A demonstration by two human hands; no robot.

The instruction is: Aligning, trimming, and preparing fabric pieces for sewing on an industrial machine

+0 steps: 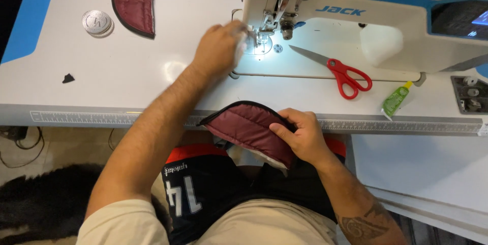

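Note:
My left hand (219,48) reaches to the needle area of the white sewing machine (386,16); its fingers sit by the presser foot (264,41) in the bright lamp light, and whether they pinch anything is unclear. At the table's front edge my right hand (301,134) grips a maroon quilted piece with black edging (244,125), which hangs partly over my lap.
Red-handled scissors (341,72) lie on the machine bed to the right of the needle. A small green tube (395,100) lies further right. A second maroon quilted piece (134,0) and a round silver disc (96,22) sit at the back left. A ruler strip (101,118) runs along the table edge.

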